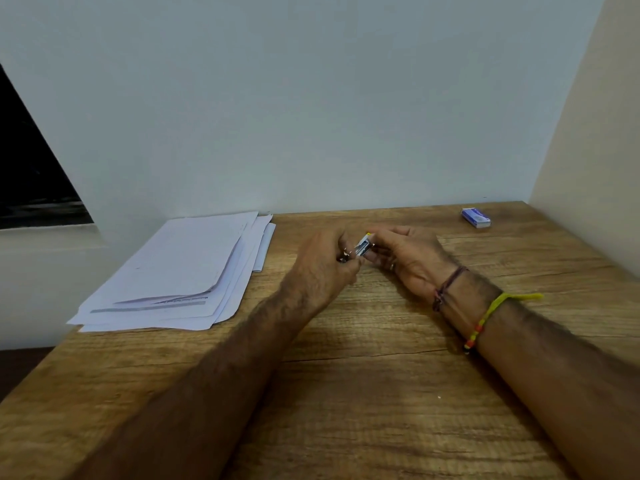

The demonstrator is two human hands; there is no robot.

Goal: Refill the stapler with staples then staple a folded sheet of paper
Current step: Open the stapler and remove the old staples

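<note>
A: Grip first. Left hand (322, 268) curled shut, fingertips pinched on a small metallic piece at the stapler's (363, 247) near end. Right hand (405, 258) closed round the other end, thumb and forefinger clamped on the body.

B: Stapler itself?

A: Small, blue and silver, yellow spot at the far tip. Held between both hands, lifted just clear of the table (381, 393), roughly centre, toward the back. Blurred and mostly covered by fingers; possibly opened at the magazine, cannot confirm.

B: Staples?

A: Glint of metal at the left fingertips, too small to tell whether staple strip or stapler part. Small blue box (476, 217) lying flat at the back right corner of the table, well apart from the hands, near the side wall (588, 133). Closed, as far as seen.

B: Paper?

A: Loose stack of white sheets (180, 275) on the left side of the table, fanned unevenly, overhanging the left edge, back corner near the rear wall (311, 98). Printed lines showing on a lower sheet. Not touching either hand.

B: Wrists?

A: Right wrist: dark cord bracelet (446, 289) and yellow beaded band (488, 313), loose yellow end sticking outward. Left forearm bare. Both forearms low over the wood-grain surface.
</note>
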